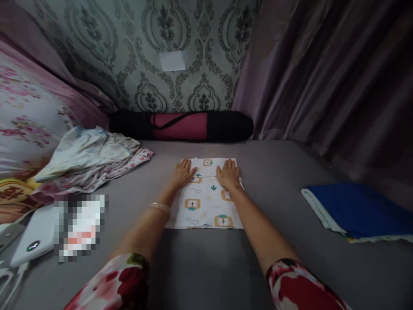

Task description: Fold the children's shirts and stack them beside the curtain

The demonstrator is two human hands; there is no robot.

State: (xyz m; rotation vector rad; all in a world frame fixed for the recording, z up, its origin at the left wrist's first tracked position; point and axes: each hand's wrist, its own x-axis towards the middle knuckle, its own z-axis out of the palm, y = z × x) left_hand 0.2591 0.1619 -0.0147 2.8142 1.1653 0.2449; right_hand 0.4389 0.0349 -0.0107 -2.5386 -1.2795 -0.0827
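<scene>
A white cloth (206,202) printed with orange lion faces and green leaves lies folded on the grey bed surface (213,275). Its far part is folded over, leaving a crease across it just in front of my fingers. My left hand (184,173) rests flat on the far left corner, fingers stretched out. On the far right corner my right hand (229,174) lies flat in the same way. Both palms touch the cloth, and neither hand grips it. A pale bangle (159,208) circles my left wrist.
Crumpled printed cloths (93,150) lie at left, near a white power bank (40,232) with cables. A folded blue cloth (361,209) is at right. Along the wall stretches a long black and dark pink bag (180,125). Curtains (290,73) hang at the right.
</scene>
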